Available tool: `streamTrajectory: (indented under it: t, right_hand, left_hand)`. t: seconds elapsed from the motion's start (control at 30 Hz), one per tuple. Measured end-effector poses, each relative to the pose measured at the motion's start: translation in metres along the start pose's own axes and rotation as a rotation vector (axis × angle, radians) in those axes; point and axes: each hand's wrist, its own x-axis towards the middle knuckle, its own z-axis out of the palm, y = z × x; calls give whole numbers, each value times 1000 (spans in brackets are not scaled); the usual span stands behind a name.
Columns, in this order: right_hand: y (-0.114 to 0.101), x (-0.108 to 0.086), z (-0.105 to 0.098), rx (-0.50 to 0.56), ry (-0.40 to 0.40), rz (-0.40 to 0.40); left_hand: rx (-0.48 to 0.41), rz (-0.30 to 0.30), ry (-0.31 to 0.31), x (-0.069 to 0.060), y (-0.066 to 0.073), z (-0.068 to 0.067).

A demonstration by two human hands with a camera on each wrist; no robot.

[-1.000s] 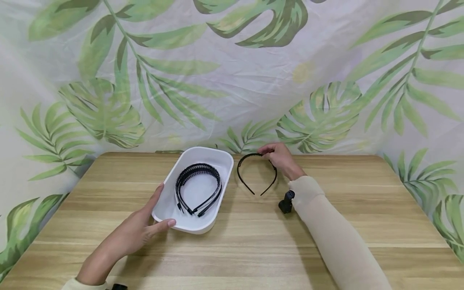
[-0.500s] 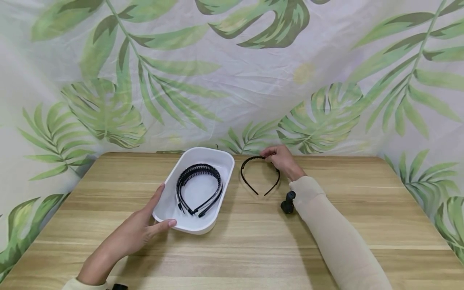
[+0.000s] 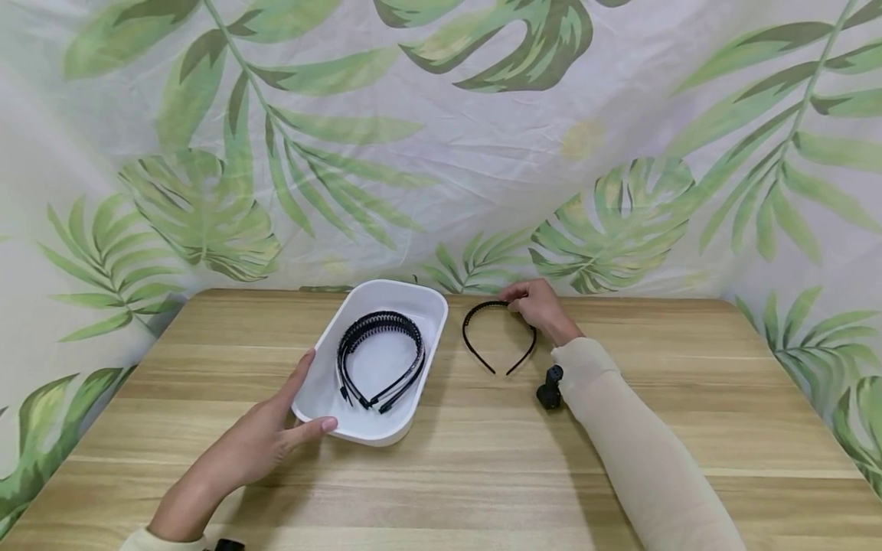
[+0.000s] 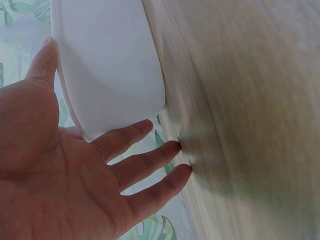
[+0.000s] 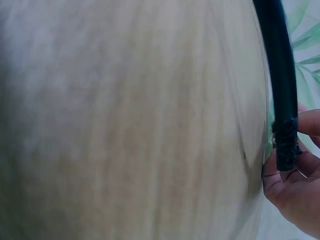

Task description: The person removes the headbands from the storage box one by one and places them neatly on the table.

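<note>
"Since the headband (image 3: 491, 304) is so thin, how should it handle?"

"Lightly, I'd judge, and with some spring: probably plastic, stiff enough to keep its curve yet liable to snap if the ends are pulled wide. The smooth legs may slip between fingers; the toothed crown should give better purchase."

"So where is it held?"

"High on the arc, just right of the crown. The right hand (image 3: 539, 303) pinches it there, over the far part of the table (image 3: 482, 474), near the right side of the white tray (image 3: 429, 310). Both tips point toward the near side; whether they touch the table I can't tell."

"And the arm?"

"It reaches well forward in a pale sleeve (image 3: 641, 444), back of the hand up, fingers bent onto the band."

"What about the left hand (image 3: 258, 436)?"

"Spread around the tray's near left corner, thumb over the rim, fingers fairly straight, palm toward the outer wall. I'd call that steadying, not clutching."

"And inside the tray?"

"More black headbands (image 3: 375, 325), nested together, their toothed arcs toward the far end."
</note>
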Motion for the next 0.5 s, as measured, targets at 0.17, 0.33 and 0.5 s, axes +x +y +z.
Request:
streamTrajectory:
  t: [0.17, 0.33, 0.5]
  right_hand:
    - [1, 0, 2, -8, 12, -11]
    - [1, 0, 3, -30, 19, -11]
    - [-1, 1, 3, -55, 16, -13]
  left_hand:
    - [6, 1, 2, 0, 0, 0]
    - [5, 2, 2, 0, 0, 0]
    - [9, -4, 0, 0, 0, 0]
